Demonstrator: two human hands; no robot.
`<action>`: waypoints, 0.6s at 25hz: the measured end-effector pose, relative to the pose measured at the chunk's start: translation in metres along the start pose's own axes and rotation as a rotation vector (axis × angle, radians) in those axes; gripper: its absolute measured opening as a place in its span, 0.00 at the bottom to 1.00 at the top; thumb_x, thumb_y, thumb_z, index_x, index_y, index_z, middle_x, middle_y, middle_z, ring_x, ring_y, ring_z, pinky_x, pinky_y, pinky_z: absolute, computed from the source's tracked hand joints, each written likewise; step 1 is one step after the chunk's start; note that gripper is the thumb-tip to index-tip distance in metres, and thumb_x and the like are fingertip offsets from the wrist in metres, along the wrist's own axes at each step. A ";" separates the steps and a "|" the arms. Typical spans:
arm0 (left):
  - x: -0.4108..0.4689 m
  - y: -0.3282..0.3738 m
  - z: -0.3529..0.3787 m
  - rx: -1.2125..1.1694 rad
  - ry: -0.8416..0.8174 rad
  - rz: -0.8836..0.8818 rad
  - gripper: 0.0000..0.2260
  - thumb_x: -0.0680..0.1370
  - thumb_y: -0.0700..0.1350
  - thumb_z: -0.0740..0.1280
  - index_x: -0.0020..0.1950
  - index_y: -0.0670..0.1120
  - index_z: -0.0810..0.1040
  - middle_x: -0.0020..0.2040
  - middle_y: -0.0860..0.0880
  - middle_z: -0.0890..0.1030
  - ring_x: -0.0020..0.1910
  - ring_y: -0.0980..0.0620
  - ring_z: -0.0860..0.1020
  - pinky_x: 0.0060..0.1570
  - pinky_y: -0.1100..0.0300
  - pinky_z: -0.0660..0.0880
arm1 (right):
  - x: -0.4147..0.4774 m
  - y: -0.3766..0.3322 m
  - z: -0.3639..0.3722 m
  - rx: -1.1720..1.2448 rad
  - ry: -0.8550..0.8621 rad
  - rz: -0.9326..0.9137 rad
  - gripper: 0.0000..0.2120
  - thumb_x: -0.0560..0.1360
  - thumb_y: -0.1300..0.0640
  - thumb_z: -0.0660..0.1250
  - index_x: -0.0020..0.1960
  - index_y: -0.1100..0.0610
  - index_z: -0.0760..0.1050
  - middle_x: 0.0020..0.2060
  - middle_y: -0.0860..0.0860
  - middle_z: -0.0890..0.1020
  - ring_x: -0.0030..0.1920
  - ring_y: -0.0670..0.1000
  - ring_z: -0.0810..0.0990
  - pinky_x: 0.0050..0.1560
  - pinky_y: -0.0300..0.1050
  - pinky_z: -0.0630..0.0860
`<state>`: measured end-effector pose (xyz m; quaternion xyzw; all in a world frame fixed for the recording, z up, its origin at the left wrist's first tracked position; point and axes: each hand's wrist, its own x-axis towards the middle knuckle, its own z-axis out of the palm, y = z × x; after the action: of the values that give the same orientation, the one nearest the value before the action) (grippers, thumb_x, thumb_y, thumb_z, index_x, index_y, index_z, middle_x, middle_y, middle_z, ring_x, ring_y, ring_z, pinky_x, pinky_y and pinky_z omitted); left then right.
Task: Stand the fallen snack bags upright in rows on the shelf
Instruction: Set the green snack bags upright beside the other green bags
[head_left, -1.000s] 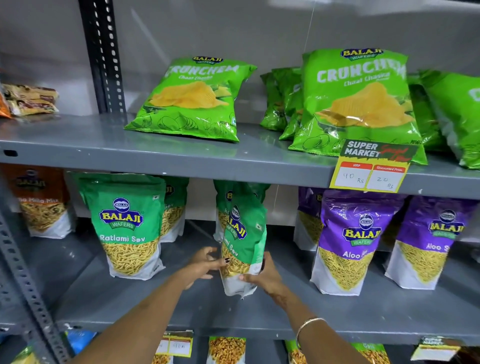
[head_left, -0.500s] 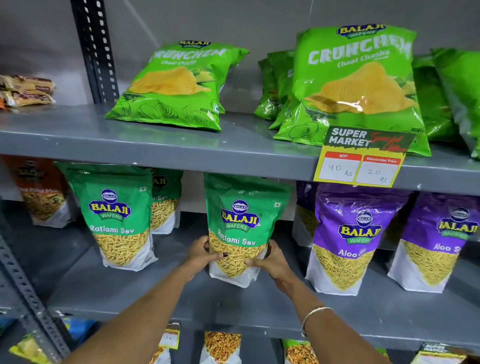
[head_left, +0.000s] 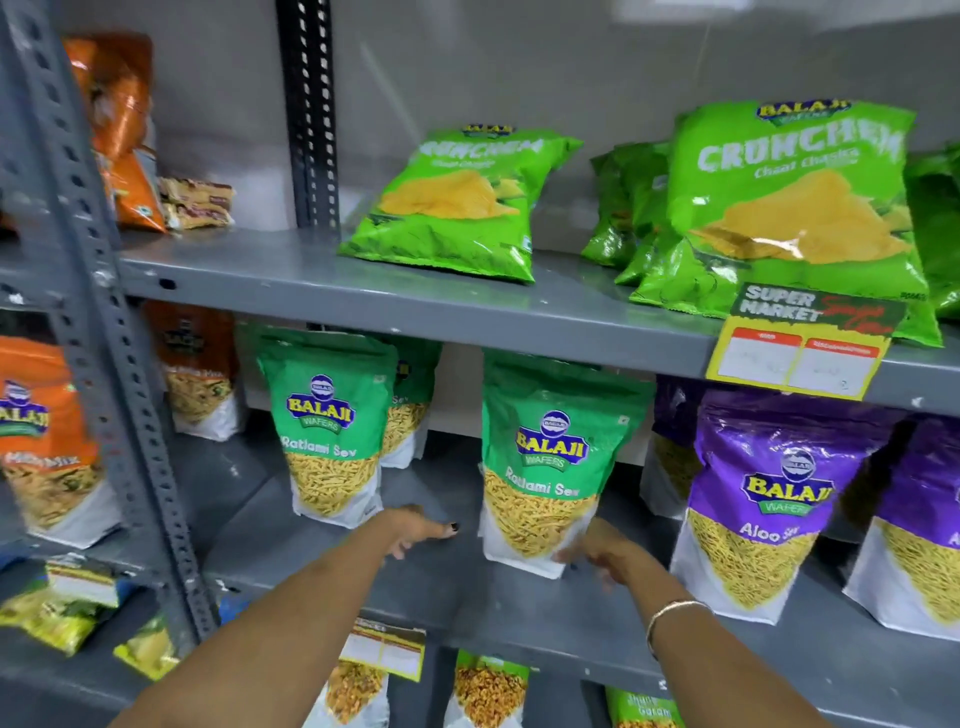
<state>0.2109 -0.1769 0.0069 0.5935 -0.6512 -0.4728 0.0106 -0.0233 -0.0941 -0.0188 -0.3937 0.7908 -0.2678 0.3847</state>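
A green Ratlami Sev bag (head_left: 545, 462) stands upright at the middle of the grey lower shelf (head_left: 452, 587). My left hand (head_left: 415, 530) hovers just left of it, fingers apart, holding nothing. My right hand (head_left: 602, 553) is blurred at the bag's lower right corner, fingers loose; contact with the bag is unclear. A second green Ratlami Sev bag (head_left: 327, 431) stands upright to the left, another behind it. Purple Aloo Sev bags (head_left: 769, 493) stand to the right. On the upper shelf (head_left: 415, 306) a green Crunchem chips bag (head_left: 462, 202) lies leaning back.
More Crunchem bags (head_left: 784, 208) lean on the upper shelf behind a yellow price tag (head_left: 800, 343). Orange mix bags (head_left: 41, 441) stand left of the perforated grey upright (head_left: 98, 322). Small packets (head_left: 197, 202) lie at the upper left. Further bags sit on the shelf below.
Both hands have let go of the middle Ratlami Sev bag, which now stands upright facing front. My left hand drew away to the left. The view shifted left.
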 end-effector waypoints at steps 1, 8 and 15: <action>-0.006 -0.010 -0.018 0.008 0.020 -0.046 0.34 0.77 0.58 0.60 0.76 0.40 0.54 0.74 0.40 0.63 0.71 0.43 0.68 0.65 0.53 0.68 | -0.015 -0.014 0.006 -0.014 -0.061 0.068 0.09 0.67 0.58 0.74 0.38 0.60 0.74 0.29 0.51 0.74 0.16 0.40 0.74 0.22 0.34 0.75; 0.017 -0.096 -0.131 -0.254 0.177 -0.021 0.31 0.74 0.47 0.68 0.73 0.39 0.61 0.73 0.40 0.64 0.71 0.41 0.66 0.63 0.49 0.68 | -0.020 -0.119 0.119 -0.199 -0.155 0.128 0.09 0.76 0.58 0.63 0.39 0.60 0.71 0.20 0.52 0.77 0.20 0.47 0.76 0.28 0.38 0.72; 0.071 -0.116 -0.165 -0.377 0.229 0.283 0.27 0.63 0.35 0.77 0.59 0.41 0.72 0.60 0.40 0.79 0.59 0.42 0.78 0.59 0.50 0.76 | 0.007 -0.189 0.200 0.400 -0.045 -0.167 0.37 0.66 0.68 0.73 0.70 0.66 0.59 0.68 0.60 0.70 0.66 0.57 0.70 0.67 0.51 0.67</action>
<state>0.3733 -0.3144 -0.0137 0.5339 -0.6227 -0.5091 0.2607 0.2163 -0.2267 0.0038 -0.3797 0.6777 -0.4413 0.4493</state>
